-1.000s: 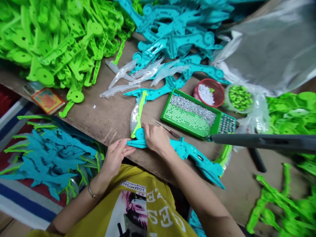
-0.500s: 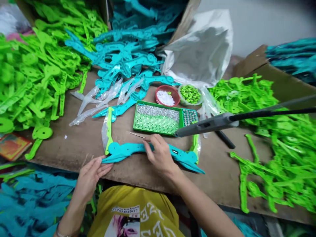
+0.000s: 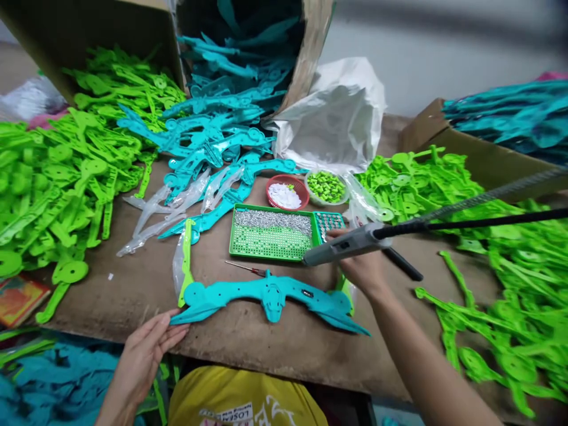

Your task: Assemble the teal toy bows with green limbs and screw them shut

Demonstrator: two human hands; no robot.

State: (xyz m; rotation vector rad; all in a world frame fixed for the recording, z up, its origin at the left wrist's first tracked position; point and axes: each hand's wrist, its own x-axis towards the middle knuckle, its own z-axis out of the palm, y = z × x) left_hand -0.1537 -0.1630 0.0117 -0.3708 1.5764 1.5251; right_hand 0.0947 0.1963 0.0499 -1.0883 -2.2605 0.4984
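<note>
Spreading under it all: a worn wooden tabletop, its front edge just beyond the person's yellow T-shirt.
Boxes: a tipped cardboard box spilling teal plastic pieces at the back, another cardboard box back left, and a third at right, piled with teal pieces.
Piles: lime-green plastic pieces heaped at left, more lime-green pieces at right, and teal pieces at centre back, beside a white plastic sack.
Main piece: a teal bow-shaped plastic moulding lies flat near the tabletop's front edge, between the hands, with a lime-green strip at its left end.
Right hand: closed around a grey wand with a black cord, just right of the moulding.
Left hand: open, fingers loosely spread, holding nothing, just beside the moulding's left tip.
Nearby: a green tray of silver and green studs, a red basket of white bits, and a bowl of green bits.
Smallest: a thin red-handled pick above the moulding.
</note>
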